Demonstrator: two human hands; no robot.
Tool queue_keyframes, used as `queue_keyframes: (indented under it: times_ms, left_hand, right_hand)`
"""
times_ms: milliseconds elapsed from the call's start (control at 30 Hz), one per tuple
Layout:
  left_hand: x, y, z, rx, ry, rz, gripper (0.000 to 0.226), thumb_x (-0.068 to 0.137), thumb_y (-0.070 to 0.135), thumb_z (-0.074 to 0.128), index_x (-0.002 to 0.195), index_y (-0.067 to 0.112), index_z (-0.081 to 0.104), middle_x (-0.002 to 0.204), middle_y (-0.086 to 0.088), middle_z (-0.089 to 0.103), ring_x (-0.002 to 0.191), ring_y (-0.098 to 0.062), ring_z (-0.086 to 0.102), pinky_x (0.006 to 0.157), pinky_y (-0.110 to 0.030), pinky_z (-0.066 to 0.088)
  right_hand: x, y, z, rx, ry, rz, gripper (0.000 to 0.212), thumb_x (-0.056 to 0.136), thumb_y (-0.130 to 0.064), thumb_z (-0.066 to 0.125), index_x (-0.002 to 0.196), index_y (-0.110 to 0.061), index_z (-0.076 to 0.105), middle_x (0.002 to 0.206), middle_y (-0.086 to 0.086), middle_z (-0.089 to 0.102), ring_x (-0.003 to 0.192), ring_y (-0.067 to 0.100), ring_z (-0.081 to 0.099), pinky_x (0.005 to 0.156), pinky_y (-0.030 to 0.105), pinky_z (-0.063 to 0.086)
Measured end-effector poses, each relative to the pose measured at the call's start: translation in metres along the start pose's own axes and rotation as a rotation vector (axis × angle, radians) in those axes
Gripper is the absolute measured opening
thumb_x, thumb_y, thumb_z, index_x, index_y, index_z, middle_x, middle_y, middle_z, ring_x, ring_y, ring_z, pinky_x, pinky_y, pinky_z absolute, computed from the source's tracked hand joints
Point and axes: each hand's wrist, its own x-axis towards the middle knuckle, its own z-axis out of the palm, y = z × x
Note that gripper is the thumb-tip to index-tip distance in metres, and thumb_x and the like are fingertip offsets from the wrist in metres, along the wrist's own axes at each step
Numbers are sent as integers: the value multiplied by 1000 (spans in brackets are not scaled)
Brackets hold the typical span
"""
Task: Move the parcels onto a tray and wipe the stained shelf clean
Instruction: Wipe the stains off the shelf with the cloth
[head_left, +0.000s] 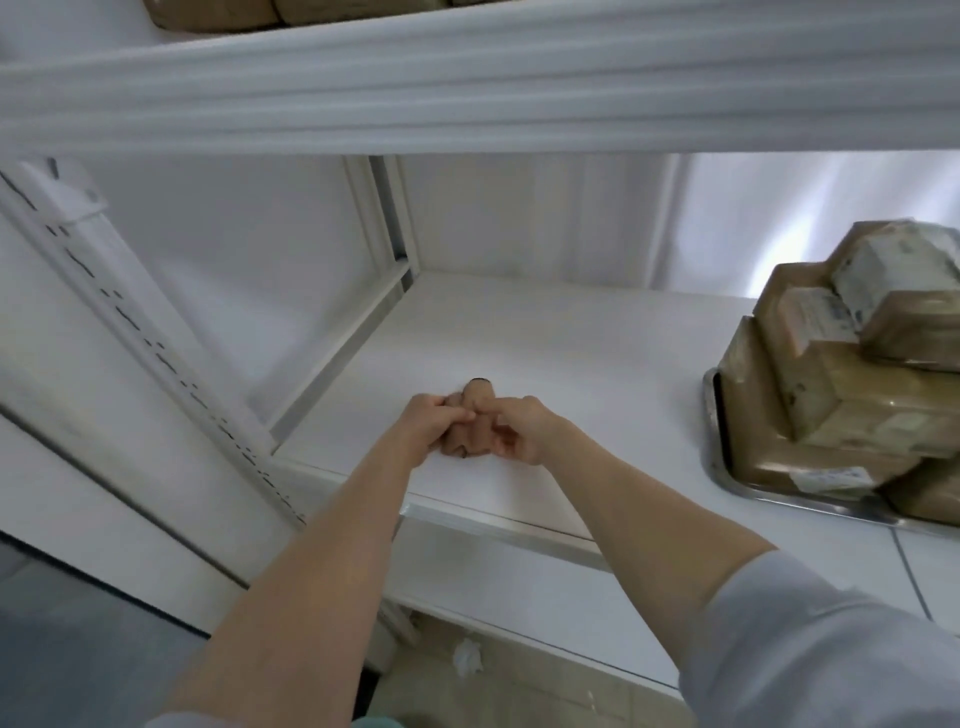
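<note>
Two hands brought together low on the white shelf (519, 332), near its front edge and left of centre. Left hand (434, 423) and right hand (522, 434) side by side, knuckles almost touching, fingers of both curled round one small brown wad (467, 415) pinched between them. Wad down against the shelf board, with a darker tip poking out beyond the fingers on the far side. Possibly a folded cloth, possibly something wrapped; too blurred to tell. Both forearms bare and stretched forward over the shelf lip, with a grey sleeve (805, 649) pushed up on the right arm.

Off to the right, well apart from the hands, a metal tray (831, 506) resting on the same shelf. Heaped on it, brown parcels (831, 395) wrapped in glossy tape, several with white labels, stacked in rough tiers, the topmost tilted.

More brown packages (218, 13) just showing on the upper shelf (467, 78) at the top of the view. Slotted white upright (130, 322) slanting down the left side. Below, on the tiled floor (519, 691), a scrap of crumpled white paper (466, 657).
</note>
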Motion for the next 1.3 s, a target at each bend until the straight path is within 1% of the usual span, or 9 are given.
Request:
queue_keyframes:
  times_ms: [100, 167, 267, 433, 567, 800, 900, 1033, 1300]
  left_hand:
    - [-7, 14, 22, -6, -35, 31, 24, 86, 18, 66, 106, 5, 61, 99, -15, 66, 91, -27, 64, 78, -34, 54]
    - [-13, 21, 38, -2, -38, 46, 26, 88, 26, 65, 102, 5, 62, 97, -15, 67, 83, -26, 66, 74, -36, 55]
    - [-28, 31, 63, 40, -11, 73, 32, 88, 36, 64, 94, 5, 65, 86, -12, 68, 69, -21, 64, 58, -28, 52]
    - [-62, 50, 122, 63, -21, 116, 26, 90, 28, 58, 97, 3, 65, 91, -14, 67, 80, -27, 64, 75, -35, 53]
    - [-105, 63, 183, 128, -56, 80, 11, 87, 17, 52, 88, 9, 59, 82, -16, 62, 67, -27, 56, 54, -28, 42]
    - [-173, 73, 303, 103, -159, 79, 26, 86, 28, 56, 108, 15, 61, 103, -14, 64, 84, -30, 59, 57, -33, 45]
    - [-198, 80, 354, 120, -184, 80, 23, 88, 21, 47, 108, 17, 58, 108, -16, 59, 96, -34, 57, 60, -36, 46]
    - [-224, 85, 415, 174, -239, 203, 16, 88, 13, 39, 82, 15, 54, 98, -17, 56, 91, -28, 53, 75, -37, 40]
    - [-245, 77, 505, 231, -384, 415, 41, 95, 10, 44, 136, 14, 43, 125, -10, 57, 105, -23, 56, 84, -33, 48]
  right_hand:
    - [-13, -3, -24, -24, 32, -21, 27, 81, -7, 68, 101, 8, 56, 86, 18, 65, 64, 24, 67, 45, 24, 50]
    - [-22, -3, -39, -96, 61, -32, 48, 70, -10, 71, 111, 11, 56, 98, 25, 68, 85, 35, 71, 67, 39, 60]
    - [-41, -3, -64, -135, 88, -69, 44, 69, -12, 70, 106, 11, 60, 94, 28, 70, 80, 38, 70, 84, 47, 57]
    - [-92, 5, -119, -83, 85, -117, 45, 66, -8, 73, 107, 8, 61, 108, 26, 68, 95, 39, 68, 86, 49, 56]
    - [-145, 19, -175, -5, 58, -131, 45, 80, -14, 75, 114, 10, 59, 103, 25, 68, 91, 40, 68, 71, 45, 59]
    - [-233, 51, -282, 112, 148, -154, 20, 90, -25, 63, 98, -7, 64, 82, 9, 64, 67, 21, 58, 49, 28, 46]
    - [-268, 64, -327, 89, 268, -169, 15, 85, -16, 63, 98, -8, 61, 89, 10, 64, 76, 21, 60, 56, 29, 49]
    - [-305, 78, -382, 109, 432, -230, 29, 79, -1, 61, 108, -5, 57, 108, 13, 63, 90, 22, 61, 68, 31, 55]
    - [-331, 101, -461, -42, 853, -386, 30, 79, 0, 57, 102, -19, 54, 95, 4, 62, 88, 22, 58, 77, 34, 52]
